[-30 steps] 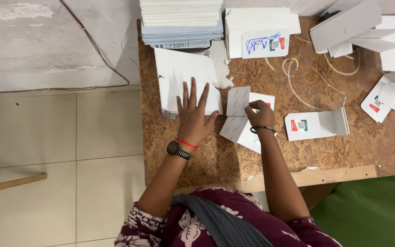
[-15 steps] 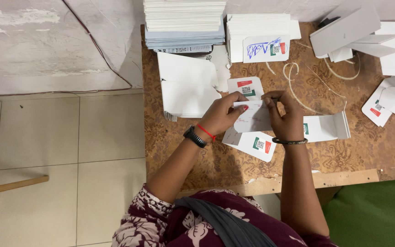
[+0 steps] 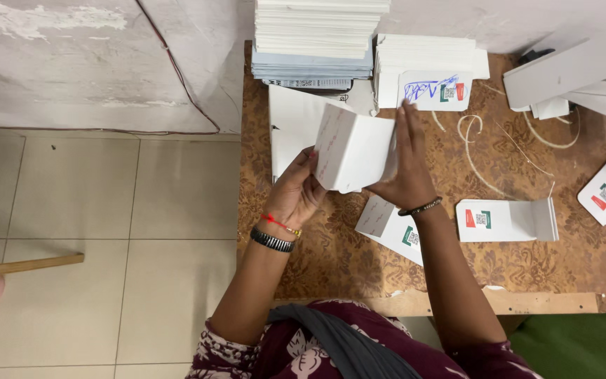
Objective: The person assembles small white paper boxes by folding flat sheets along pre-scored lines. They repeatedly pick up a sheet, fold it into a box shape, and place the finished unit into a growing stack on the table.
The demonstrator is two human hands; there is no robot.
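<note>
Hands up over the table (image 3: 296,267): left hand (image 3: 296,193) cups the white box (image 3: 352,149) from below, right hand (image 3: 408,165) presses flat on its side, box lifted clear. Just right, a flat carton (image 3: 506,220) lies on the table; beyond the box, a sheet stack (image 3: 317,35).

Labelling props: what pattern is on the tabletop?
Brown with an ornate floral pattern on the tabletop; head view shows it.

White carton (image 3: 353,149), brown floral-patterned table (image 3: 527,260), red thread bracelet (image 3: 278,224), black beaded bracelet (image 3: 421,208).
</note>
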